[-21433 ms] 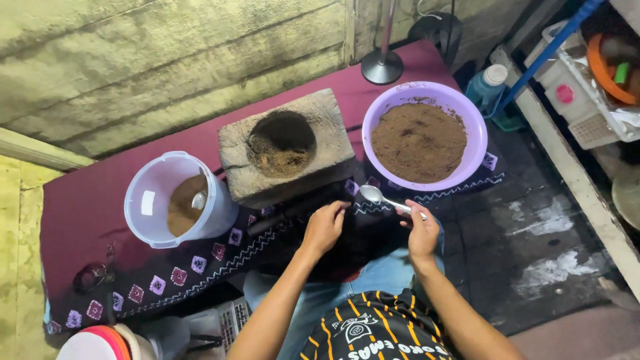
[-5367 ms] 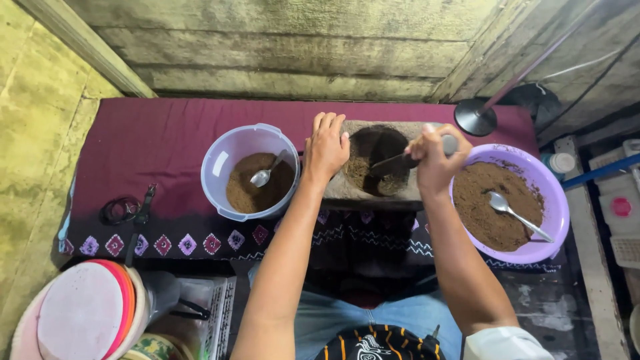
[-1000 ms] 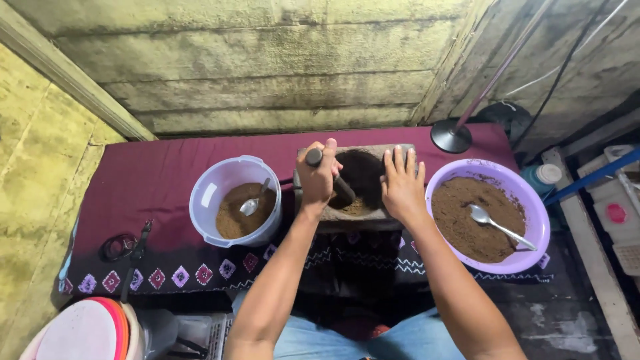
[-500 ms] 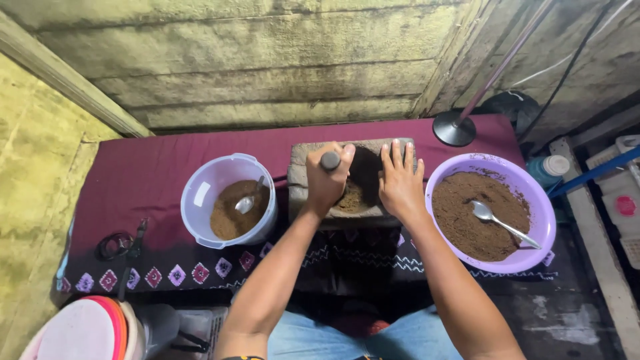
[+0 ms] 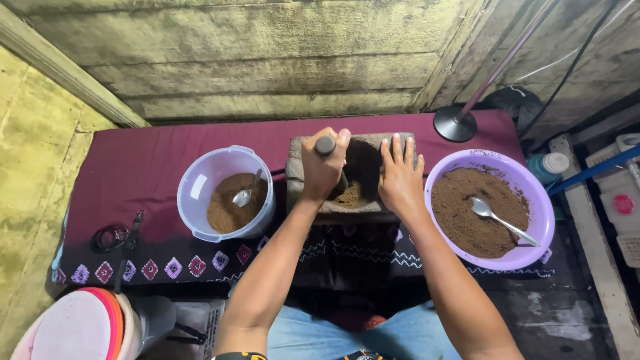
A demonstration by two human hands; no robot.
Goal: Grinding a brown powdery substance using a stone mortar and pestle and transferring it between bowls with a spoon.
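My left hand [image 5: 323,170] is closed around a dark pestle [image 5: 326,145], whose lower end reaches into the hollow of a stone mortar block [image 5: 353,210]. Brown powder [image 5: 348,197] lies in the hollow. My right hand [image 5: 400,179] rests flat on the mortar's right rim, fingers spread. A pale plastic tub [image 5: 200,193] with brown powder and a metal spoon [image 5: 243,197] stands to the left. A purple bowl [image 5: 533,207] full of brown powder, with a second spoon [image 5: 500,219] in it, stands to the right.
Everything sits on a maroon cloth [image 5: 133,173] with a patterned border, against a weathered wall. A dark stand base [image 5: 455,123] with a pole is behind the bowl. Scissors and a black band [image 5: 117,237] lie at the left. Stacked lids [image 5: 73,330] are at the lower left.
My left hand has kept hold of the pestle and shifted it slightly within the mortar. My right hand stays flat on the rim.
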